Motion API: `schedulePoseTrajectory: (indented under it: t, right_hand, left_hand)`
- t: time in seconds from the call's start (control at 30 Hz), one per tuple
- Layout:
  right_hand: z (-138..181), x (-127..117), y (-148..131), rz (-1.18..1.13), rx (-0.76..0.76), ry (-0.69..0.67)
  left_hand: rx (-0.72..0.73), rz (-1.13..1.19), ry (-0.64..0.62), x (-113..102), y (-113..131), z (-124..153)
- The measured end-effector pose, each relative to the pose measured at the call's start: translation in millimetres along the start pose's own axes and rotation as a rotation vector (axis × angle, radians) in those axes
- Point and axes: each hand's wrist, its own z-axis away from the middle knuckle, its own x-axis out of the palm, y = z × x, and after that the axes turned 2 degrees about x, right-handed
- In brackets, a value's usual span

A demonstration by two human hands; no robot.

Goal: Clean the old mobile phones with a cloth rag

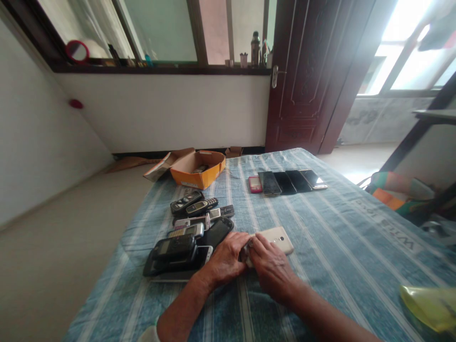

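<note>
My left hand (230,254) and my right hand (270,262) meet above the bed-like surface, fingers curled inward. Between them is a small crumpled greyish-brown thing (245,251), mostly covered by the fingers; its kind cannot be made out. A gold smartphone (283,240) lies back side up, partly under my right hand. Left of my left hand is a heap of old mobile phones, with a black phone (174,248) on top and a dark smartphone (218,232) close to my knuckles. Keypad phones (201,206) lie farther back.
An open orange box (203,178) with something inside stands at the far left edge of the striped blue cloth (331,256). Several dark smartphones (285,183) lie in a row beside a small pink phone (255,184). A yellow translucent packet (429,306) is at the right.
</note>
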Motion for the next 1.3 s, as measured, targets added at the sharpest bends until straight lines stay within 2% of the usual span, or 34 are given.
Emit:
schedulePoseTrajectory:
  t: [0.2, 0.3, 0.43, 0.6, 0.73, 0.87, 0.97, 1.07, 1.2, 1.3]
  right_hand:
    - [1.6, -13.3, 1.8, -0.186, 0.09, -0.061]
    - [0.9, -1.4, 0.2, -0.183, 0.14, 0.001]
    - [-0.9, 19.2, 5.8, -0.144, 0.105, 0.087]
    - [-1.4, 19.5, 14.7, -0.154, 0.086, 0.083]
    - [-2.7, 10.8, 28.2, -0.086, 0.098, 0.092]
    - [-6.0, 10.5, 49.8, 0.034, 0.184, 0.197]
    - [-10.9, 17.4, 56.7, 0.109, 0.192, 0.266]
    - [-18.3, 25.2, 47.6, 0.107, 0.155, 0.28]
    - [-29.5, 29.0, 25.2, 0.001, 0.064, 0.223]
    - [-35.1, 26.8, 18.2, -0.054, 0.078, 0.166]
  left_hand:
    - [-0.029, -0.001, 0.009, 0.0, 0.1, 3.1]
    - [-0.04, -0.001, 0.019, 0.8, -2.5, 4.2]
    - [-0.068, 0.007, 0.008, 0.8, -5.7, 4.1]
    - [-0.097, -0.014, -0.009, -1.3, -4.7, 3.5]
    - [-0.118, -0.022, -0.02, -3.9, -1.5, 3.5]
    - [-0.14, -0.004, -0.009, -5.2, -0.3, 2.9]
    - [-0.152, 0.012, 0.003, -6.1, 0.2, 2.4]
    - [-0.151, 0.022, -0.001, -8.0, 1.8, 1.8]
    - [-0.135, 0.036, -0.019, -10.0, 4.7, 0.6]
    - [-0.164, 0.04, -0.008, -9.2, 5.1, 0.4]
